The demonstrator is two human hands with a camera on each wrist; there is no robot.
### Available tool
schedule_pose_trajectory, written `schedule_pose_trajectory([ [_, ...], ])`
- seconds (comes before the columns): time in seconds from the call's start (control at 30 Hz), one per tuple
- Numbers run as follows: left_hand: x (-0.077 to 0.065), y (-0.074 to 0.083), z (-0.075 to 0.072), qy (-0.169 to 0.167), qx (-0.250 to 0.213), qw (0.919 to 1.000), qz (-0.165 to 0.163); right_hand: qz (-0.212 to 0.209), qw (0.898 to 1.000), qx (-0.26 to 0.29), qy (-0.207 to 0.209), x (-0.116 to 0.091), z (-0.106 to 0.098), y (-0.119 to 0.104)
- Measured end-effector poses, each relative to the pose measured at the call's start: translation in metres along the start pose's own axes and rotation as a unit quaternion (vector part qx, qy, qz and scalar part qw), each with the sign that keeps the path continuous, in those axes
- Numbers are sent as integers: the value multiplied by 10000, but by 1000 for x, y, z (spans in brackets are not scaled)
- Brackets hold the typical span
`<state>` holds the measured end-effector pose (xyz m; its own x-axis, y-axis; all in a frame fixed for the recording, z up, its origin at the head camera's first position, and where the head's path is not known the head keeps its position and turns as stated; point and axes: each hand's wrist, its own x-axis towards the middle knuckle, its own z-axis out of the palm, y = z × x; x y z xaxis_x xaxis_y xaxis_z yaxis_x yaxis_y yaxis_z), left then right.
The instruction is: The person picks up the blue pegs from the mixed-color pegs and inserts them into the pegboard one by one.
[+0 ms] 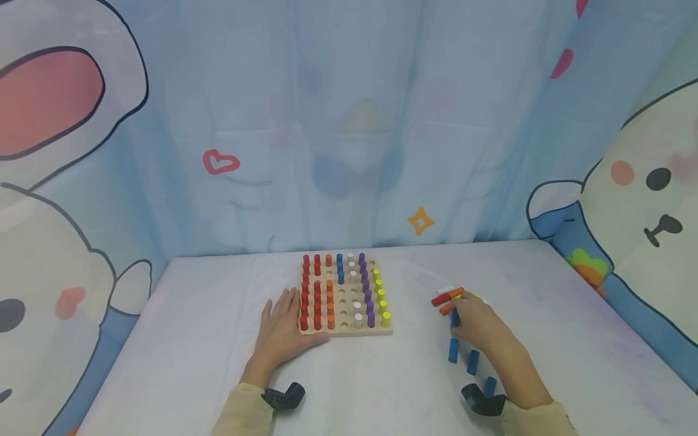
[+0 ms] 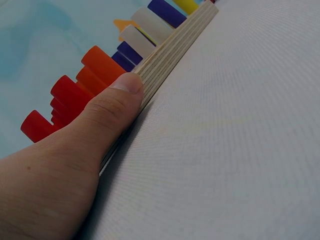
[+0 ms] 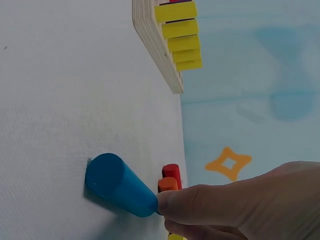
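My left hand point(image 1: 282, 336) rests at the near left corner of a wooden pegboard point(image 1: 349, 332). Its fingers lie straight along the left side, and the thumb presses on the front edge, as the left wrist view shows. Upright in the board are rows of red, orange, blue, white, purple and yellow pegs. Off to the right, my right hand point(image 1: 481, 324) pinches a blue peg point(image 1: 454, 318) between thumb and fingers, low over the table. In the right wrist view the thumb tip overlaps the end of a blue peg point(image 3: 120, 185).
Loose blue pegs point(image 1: 472, 362) lie on the white cloth close to the right wrist. A small pile with a red peg point(image 1: 439, 300), orange, white and yellow ones sits just beyond the right fingers. A printed curtain point(image 1: 349, 151) hangs behind the table.
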<state>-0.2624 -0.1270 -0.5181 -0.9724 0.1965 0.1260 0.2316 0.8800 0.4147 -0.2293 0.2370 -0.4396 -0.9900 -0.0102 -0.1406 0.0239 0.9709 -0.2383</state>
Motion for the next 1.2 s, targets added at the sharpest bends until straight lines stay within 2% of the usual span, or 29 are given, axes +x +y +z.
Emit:
schedule_pose_trajectory([
  [0.27, 0, 1, 0, -10, -35, 10000, -13, -11, 10000, -1, -90, 4, 6, -4],
  [0.63, 0, 0, 1, 7, 23, 10000, -27, -461, 9985, -56, 285, 9, 17, -14],
  [0.93, 1, 0, 2, -62, 13, 9999, -89, -478, 9975, -243, 461, 11, 22, -24],
  [1.2, 1, 0, 3, -34, 13, 10000, -84, -566, 9961, -135, 659, 10, 25, -30],
])
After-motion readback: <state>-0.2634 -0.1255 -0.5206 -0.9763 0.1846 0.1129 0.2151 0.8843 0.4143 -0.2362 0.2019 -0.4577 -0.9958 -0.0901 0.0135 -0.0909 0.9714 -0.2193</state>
